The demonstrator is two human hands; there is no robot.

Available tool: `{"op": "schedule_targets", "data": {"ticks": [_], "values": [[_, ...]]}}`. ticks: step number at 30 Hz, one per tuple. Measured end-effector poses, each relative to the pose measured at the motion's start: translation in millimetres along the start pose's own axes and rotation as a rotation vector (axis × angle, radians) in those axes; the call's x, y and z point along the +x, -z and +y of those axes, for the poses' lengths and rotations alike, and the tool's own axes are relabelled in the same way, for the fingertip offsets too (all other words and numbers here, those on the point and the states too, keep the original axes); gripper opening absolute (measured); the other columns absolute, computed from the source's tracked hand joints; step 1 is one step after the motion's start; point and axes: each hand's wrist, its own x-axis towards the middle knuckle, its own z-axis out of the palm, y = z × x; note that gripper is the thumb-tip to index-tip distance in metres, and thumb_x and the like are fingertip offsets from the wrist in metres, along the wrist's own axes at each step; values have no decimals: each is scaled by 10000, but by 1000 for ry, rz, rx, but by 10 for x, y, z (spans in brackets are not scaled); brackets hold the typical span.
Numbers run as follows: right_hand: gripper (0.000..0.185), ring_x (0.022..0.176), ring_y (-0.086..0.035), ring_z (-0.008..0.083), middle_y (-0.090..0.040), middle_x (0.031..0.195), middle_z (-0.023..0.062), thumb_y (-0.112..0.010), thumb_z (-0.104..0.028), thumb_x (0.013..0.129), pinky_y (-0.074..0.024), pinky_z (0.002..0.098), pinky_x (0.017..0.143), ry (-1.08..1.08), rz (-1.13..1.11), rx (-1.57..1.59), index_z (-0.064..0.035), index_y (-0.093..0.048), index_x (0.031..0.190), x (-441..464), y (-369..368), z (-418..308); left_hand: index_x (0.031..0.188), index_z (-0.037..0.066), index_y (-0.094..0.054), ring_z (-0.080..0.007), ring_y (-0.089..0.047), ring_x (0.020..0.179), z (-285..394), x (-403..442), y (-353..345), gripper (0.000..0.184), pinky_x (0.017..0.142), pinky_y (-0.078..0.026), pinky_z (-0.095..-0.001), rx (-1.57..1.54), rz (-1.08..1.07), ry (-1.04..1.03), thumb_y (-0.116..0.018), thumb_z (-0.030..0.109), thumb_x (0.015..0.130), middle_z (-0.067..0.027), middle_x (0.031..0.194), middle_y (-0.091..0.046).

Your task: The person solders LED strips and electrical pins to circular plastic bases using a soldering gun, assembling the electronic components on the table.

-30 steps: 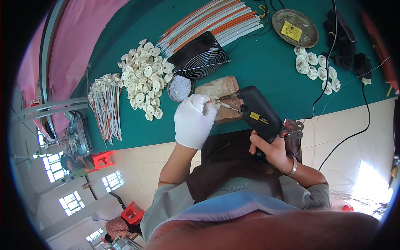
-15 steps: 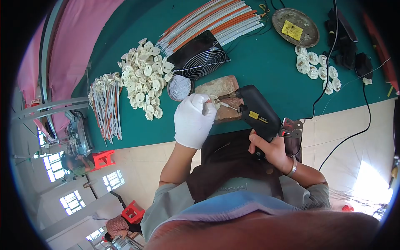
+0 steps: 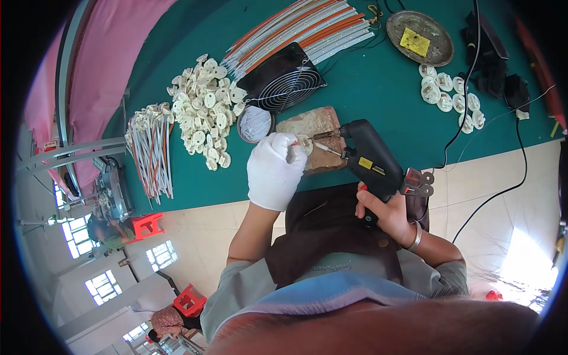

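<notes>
My left hand (image 3: 275, 171), in a white glove, pinches a small round white plastic cap (image 3: 305, 144) over the edge of a brick (image 3: 313, 127). My right hand (image 3: 384, 214) is wrapped round the handle of a black soldering gun (image 3: 374, 157) with a yellow label, index finger near its red trigger. The gun's metal tip (image 3: 324, 147) points left at the cap, very close to it; whether they touch I cannot tell. Beside the glove stands a round tub (image 3: 271, 125) of thin white pieces.
A heap of white caps (image 3: 207, 106) and a bundle of white and orange strips (image 3: 155, 160) lie left. Behind the brick are a black fan (image 3: 284, 83) and more strips (image 3: 319, 29). A metal plate (image 3: 438, 44) bears a yellow sponge (image 3: 415, 42). Cables cross the right side.
The soldering gun has shifted slightly right, its tip drawing back a little from the cap. My left hand has stayed in place.
</notes>
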Motion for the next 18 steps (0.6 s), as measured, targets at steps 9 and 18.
{"op": "schedule_targets", "data": {"ticks": [9,18], "values": [[56,573,-604,155,-574,667,62,-573,-1,894,-521,300,569,3,-20,-37,11,-531,930,10,6,38,840,34,-588,-238,-615,615,4,-1,2,102,591,-494,-321,-4,-6,13,-628,1,752,-115,759,-625],[47,592,-610,152,-574,700,59,-566,-8,902,-512,291,580,-7,-38,-55,5,-532,932,19,-4,22,843,32,-591,-231,-610,609,0,-15,-8,103,590,-493,-311,-12,-3,18,-622,-8,753,-114,764,-626]]}}
